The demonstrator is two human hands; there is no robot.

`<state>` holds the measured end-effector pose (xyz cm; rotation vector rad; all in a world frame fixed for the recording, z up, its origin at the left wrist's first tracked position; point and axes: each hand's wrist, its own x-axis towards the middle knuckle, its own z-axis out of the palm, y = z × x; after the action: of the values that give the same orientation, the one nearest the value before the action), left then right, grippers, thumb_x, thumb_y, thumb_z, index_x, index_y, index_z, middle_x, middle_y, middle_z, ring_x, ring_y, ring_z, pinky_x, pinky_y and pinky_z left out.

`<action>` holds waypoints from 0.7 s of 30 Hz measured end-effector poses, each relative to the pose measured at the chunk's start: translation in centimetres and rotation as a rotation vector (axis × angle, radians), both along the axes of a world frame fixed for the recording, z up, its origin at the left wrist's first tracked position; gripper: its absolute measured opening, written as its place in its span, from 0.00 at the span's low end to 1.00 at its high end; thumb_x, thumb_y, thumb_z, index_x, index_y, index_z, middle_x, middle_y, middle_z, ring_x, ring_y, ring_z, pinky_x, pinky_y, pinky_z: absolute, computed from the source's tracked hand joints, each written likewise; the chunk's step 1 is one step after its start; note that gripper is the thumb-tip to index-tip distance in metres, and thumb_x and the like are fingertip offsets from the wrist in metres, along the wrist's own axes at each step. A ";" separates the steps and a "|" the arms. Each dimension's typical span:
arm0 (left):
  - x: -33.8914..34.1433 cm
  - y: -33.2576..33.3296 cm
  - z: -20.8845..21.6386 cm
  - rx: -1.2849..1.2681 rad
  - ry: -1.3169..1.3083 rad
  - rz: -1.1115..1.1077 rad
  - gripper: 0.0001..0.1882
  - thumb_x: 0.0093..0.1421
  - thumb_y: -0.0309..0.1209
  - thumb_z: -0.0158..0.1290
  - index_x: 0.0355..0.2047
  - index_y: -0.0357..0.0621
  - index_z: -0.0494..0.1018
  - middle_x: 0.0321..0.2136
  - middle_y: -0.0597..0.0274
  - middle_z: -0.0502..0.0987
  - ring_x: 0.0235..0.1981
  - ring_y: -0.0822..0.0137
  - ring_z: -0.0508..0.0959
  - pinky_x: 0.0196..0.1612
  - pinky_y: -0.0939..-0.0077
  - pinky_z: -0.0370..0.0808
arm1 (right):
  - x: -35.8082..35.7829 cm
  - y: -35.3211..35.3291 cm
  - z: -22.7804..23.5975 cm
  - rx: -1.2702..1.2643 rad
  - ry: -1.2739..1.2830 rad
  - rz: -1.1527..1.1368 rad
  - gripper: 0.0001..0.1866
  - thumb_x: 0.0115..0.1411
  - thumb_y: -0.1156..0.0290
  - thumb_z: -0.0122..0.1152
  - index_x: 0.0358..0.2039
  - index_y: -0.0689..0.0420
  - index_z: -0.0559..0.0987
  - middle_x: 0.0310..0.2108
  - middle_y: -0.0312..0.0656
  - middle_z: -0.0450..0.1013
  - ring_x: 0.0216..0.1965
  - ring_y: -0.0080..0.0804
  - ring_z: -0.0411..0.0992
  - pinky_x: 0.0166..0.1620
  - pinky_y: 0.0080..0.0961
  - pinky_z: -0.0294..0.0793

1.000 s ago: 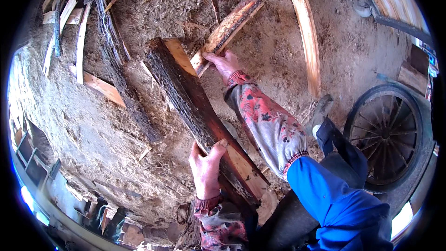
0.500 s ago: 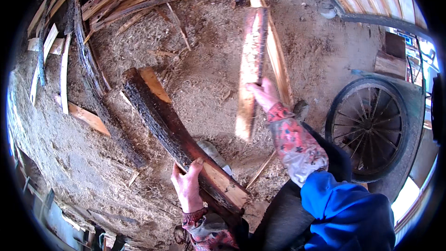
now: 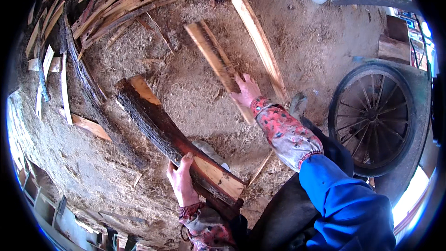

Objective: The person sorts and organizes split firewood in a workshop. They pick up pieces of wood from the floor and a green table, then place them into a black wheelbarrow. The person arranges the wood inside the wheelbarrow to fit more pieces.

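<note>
Now the board (image 3: 214, 58) has swung to slant across the upper middle, clear of the plank (image 3: 257, 42), our right hand (image 3: 247, 92) at its edge, grip unclear, while our left hand (image 3: 182, 185) stays clamped on the slab (image 3: 180, 140), lower centre.

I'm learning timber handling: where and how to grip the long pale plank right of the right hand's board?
Probably mid-length, across its long edges, from its right: the pale plank is long and narrow, with another board on its left.
</note>
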<state>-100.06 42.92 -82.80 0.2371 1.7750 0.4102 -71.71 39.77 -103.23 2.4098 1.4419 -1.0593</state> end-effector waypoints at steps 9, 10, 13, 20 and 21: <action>1.0 -0.1 0.1 0.015 0.001 0.022 0.15 0.54 0.30 0.60 0.40 0.36 0.74 0.32 0.63 0.77 0.31 0.70 0.75 0.37 0.74 0.73 | 1.4 -2.0 -1.8 0.099 0.141 -0.242 0.41 0.50 0.62 0.70 0.62 0.59 0.63 0.53 0.57 0.67 0.49 0.56 0.72 0.53 0.40 0.73; 1.0 -0.1 0.1 0.015 0.001 0.023 0.15 0.54 0.29 0.60 0.40 0.36 0.74 0.32 0.63 0.77 0.31 0.70 0.75 0.37 0.74 0.73 | 1.4 -2.0 -2.1 0.073 0.142 -0.223 0.41 0.49 0.62 0.70 0.61 0.60 0.64 0.53 0.57 0.68 0.49 0.56 0.72 0.53 0.41 0.73; 1.2 0.0 -0.1 0.015 -0.003 0.019 0.14 0.54 0.29 0.60 0.40 0.36 0.74 0.33 0.63 0.77 0.31 0.70 0.75 0.37 0.74 0.73 | 0.0 -1.3 -2.8 0.045 0.068 -0.226 0.39 0.44 0.59 0.74 0.54 0.61 0.67 0.49 0.59 0.69 0.49 0.56 0.72 0.52 0.42 0.73; 1.0 -0.5 -0.6 0.040 -0.026 0.029 0.14 0.54 0.28 0.59 0.40 0.36 0.74 0.32 0.64 0.77 0.31 0.70 0.75 0.37 0.75 0.73 | -0.6 0.3 -2.8 -0.014 0.125 -0.280 0.35 0.42 0.57 0.76 0.44 0.64 0.70 0.42 0.60 0.72 0.47 0.57 0.72 0.51 0.44 0.72; 1.2 -0.5 -0.7 0.040 -0.026 0.021 0.14 0.54 0.28 0.59 0.40 0.36 0.74 0.32 0.64 0.77 0.30 0.70 0.75 0.36 0.75 0.73 | -0.7 0.3 -2.8 -0.041 0.140 -0.321 0.33 0.42 0.58 0.75 0.43 0.64 0.70 0.41 0.60 0.72 0.47 0.56 0.72 0.51 0.44 0.72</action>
<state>-98.85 42.44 -83.47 0.2407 1.7461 0.4626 -72.36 40.07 -106.02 2.6430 1.0756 -1.3331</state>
